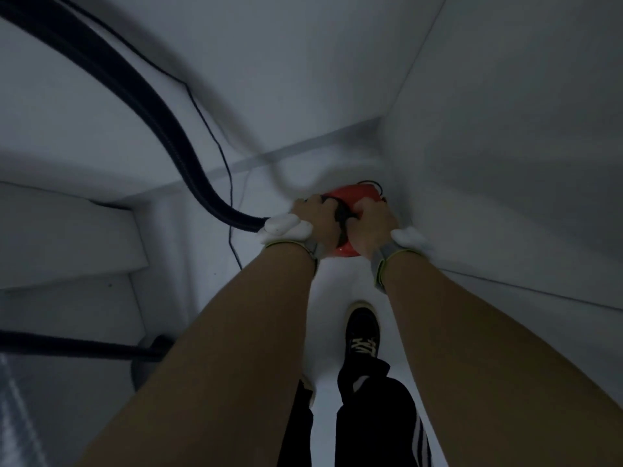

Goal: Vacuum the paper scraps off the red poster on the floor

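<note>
Gripping the red vacuum cleaner [350,197], left hand [315,214] and right hand [372,220] curled round its black handle [340,212]

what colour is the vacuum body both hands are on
Red, with a black handle; head view.

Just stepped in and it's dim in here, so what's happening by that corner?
A person is bent over a red vacuum body on the floor in a white corner, with both hands on it. The left hand and right hand curl around the black handle on top. A black hose arcs away to the left, with a thin cord beside it. No red poster or paper scraps are in view.
</note>
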Action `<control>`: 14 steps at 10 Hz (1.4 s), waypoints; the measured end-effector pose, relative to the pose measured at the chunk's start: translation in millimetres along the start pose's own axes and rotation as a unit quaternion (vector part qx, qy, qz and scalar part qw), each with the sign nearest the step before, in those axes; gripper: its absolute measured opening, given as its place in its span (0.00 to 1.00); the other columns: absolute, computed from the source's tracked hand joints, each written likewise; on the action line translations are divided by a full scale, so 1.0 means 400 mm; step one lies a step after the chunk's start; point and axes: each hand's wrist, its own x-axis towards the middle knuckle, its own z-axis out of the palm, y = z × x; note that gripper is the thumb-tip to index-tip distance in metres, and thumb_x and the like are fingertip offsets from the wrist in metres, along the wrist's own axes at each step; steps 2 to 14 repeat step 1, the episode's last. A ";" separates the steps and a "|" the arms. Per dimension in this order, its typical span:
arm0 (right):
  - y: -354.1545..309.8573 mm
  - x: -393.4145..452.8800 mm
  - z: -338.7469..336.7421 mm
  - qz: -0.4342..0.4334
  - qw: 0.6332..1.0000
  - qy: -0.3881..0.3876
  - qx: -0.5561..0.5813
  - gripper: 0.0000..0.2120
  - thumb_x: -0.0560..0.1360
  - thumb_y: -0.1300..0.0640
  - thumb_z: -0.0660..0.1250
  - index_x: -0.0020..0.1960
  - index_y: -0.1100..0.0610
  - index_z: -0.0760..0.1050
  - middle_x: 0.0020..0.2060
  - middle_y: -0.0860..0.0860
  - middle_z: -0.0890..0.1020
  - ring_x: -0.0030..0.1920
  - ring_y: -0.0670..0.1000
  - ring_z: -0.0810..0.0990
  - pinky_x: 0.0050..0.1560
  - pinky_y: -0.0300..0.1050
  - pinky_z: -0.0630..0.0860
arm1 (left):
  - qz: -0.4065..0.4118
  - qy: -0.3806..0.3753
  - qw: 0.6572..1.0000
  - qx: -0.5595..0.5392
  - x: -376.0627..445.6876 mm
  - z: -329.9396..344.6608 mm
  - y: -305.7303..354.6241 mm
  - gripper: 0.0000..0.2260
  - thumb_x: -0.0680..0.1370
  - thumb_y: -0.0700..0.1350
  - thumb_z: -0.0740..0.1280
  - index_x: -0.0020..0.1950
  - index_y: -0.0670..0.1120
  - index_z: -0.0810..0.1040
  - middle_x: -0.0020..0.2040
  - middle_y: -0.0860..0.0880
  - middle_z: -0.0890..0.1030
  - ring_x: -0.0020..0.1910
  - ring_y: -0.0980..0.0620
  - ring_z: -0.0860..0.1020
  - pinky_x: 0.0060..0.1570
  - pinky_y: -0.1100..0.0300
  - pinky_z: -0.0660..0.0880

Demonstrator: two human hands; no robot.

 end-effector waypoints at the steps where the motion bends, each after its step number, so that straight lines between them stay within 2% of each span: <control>1: -0.085 -0.104 -0.092 -0.022 1.000 -0.005 0.002 0.13 0.82 0.57 0.59 0.61 0.60 0.78 0.56 0.58 0.80 0.55 0.60 0.79 0.49 0.45 0.70 | -0.017 0.015 0.997 -0.068 -0.100 -0.118 -0.011 0.13 0.82 0.45 0.57 0.64 0.44 0.75 0.60 0.42 0.78 0.58 0.41 0.76 0.52 0.52 0.71; 14: -0.085 -0.104 -0.092 -0.022 1.000 -0.005 0.002 0.13 0.82 0.57 0.59 0.61 0.60 0.78 0.56 0.58 0.80 0.55 0.60 0.79 0.49 0.45 0.70 | -0.017 0.015 0.997 -0.068 -0.100 -0.118 -0.011 0.13 0.82 0.45 0.57 0.64 0.44 0.75 0.60 0.42 0.78 0.58 0.41 0.76 0.52 0.52 0.71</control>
